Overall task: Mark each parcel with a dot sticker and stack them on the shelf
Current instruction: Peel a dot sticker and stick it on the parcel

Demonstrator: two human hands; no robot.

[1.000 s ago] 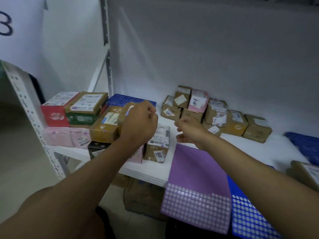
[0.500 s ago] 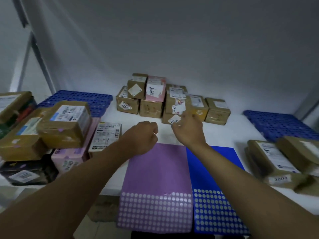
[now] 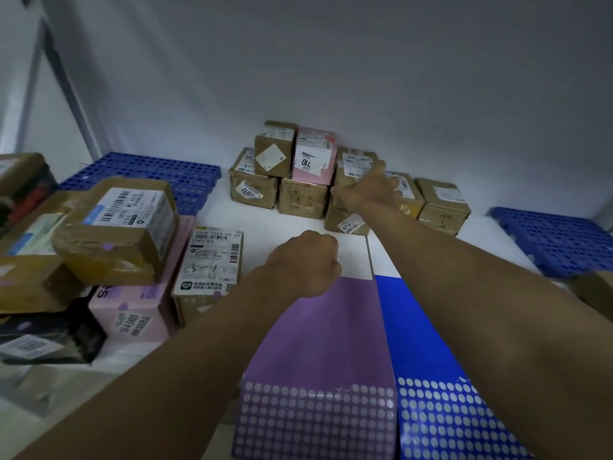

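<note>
Your white shelf [image 3: 288,227] carries everything here, backed by a plain grey wall. Blue perforated mats lie on it at the far left [image 3: 149,174] and the far right [image 3: 557,240]. On your left sits a pile of parcels: a taped brown parcel [image 3: 119,227] with a purple dot on its front edge rests on top, a pink parcel [image 3: 136,313] lies below it, and a white-labelled parcel [image 3: 212,260] stands just beside the pink one. At the back, against the wall, is a second cluster of small brown parcels [image 3: 302,197] with one small pink parcel [image 3: 313,159] on top.

Two sticker sheets lie side by side at the near edge of the shelf, the purple sticker sheet [image 3: 325,343] left of the blue sticker sheet [image 3: 421,343]; both keep rows of dots only along their near ends.

Your right hand [image 3: 368,189] reaches into the back cluster, fingers spread and relaxed, resting on a brown parcel [image 3: 355,164] there; no grip shows. Your left hand [image 3: 308,260] hovers over the far end of the purple sheet, fingers curled into a fist; you cannot tell whether it pinches a sticker.
</note>
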